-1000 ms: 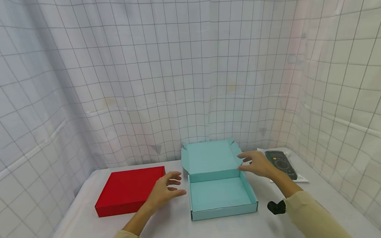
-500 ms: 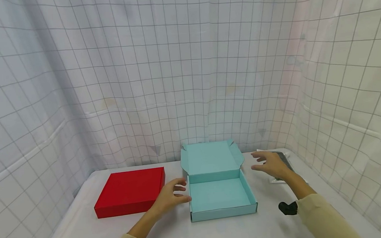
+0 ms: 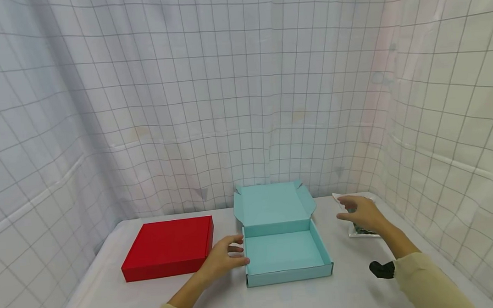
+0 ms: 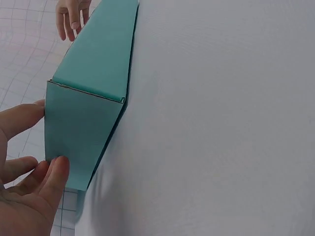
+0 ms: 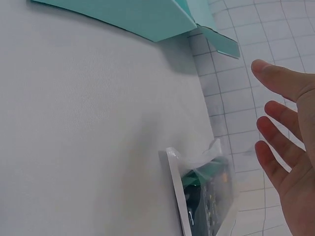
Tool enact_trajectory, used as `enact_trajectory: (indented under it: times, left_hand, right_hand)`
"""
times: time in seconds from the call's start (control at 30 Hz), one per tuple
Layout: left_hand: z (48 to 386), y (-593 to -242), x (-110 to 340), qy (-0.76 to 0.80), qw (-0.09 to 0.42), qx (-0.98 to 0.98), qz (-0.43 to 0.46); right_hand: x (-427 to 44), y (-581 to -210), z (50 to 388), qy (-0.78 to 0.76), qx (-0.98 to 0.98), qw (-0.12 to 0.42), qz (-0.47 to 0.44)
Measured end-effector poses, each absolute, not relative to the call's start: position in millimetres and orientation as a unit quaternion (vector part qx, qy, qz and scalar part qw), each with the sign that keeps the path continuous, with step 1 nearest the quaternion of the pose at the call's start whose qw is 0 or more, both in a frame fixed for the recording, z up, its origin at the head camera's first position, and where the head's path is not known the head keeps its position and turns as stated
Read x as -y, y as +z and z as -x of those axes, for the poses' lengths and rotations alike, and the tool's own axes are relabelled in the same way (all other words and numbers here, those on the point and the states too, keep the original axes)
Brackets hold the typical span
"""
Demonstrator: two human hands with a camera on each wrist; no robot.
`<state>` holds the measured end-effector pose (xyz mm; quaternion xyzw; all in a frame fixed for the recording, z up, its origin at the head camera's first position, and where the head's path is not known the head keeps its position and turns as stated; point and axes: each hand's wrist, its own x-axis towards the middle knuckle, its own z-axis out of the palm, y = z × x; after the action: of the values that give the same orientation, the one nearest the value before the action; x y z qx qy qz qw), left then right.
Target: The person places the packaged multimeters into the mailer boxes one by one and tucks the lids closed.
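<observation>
A light teal cardboard box (image 3: 290,276) stands with its lid (image 3: 275,203) raised at the back; nothing lies inside. My left hand (image 3: 220,260) is at the box's left wall, fingers loosely bent, and in the left wrist view its fingertips (image 4: 60,169) meet or nearly meet the teal side (image 4: 83,128). To the right, my right hand (image 3: 364,213) hovers over a dark multimeter (image 5: 211,196) in a clear plastic bag (image 5: 175,189). Its fingers are spread apart and hold nothing. In the head view this hand hides most of the bagged multimeter.
A closed red cardboard box (image 3: 170,247) lies left of the teal one. Everything rests on a white-covered table (image 3: 302,303). Grid-patterned white curtains (image 3: 248,103) hang behind and at both sides.
My right hand has moved right, away from the teal lid and over the bagged multimeter. My left hand has shifted slightly right and nearer, up to the box's left wall.
</observation>
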<state>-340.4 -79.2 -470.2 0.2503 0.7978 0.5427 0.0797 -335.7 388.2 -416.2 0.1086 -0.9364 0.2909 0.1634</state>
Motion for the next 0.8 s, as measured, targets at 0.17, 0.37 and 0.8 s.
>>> enact_trajectory:
  times: [0.17, 0.37, 0.8]
  left_hand:
    - [338.0, -470.4, 80.2, 0.537, 0.113, -0.801, -0.239]
    - [336.3, -471.6, 81.7, 0.538, 0.118, -0.802, -0.230]
    - [334.9, -473.2, 80.7, 0.539, 0.119, -0.801, -0.230]
  right_hand:
    - [-399.2, -420.1, 334.2, 0.290, 0.938, 0.162, -0.097]
    - [-414.3, -428.4, 335.0, 0.300, 0.936, 0.164, -0.083]
    - [-436.9, -444.0, 327.1, 0.299, 0.940, 0.162, -0.030]
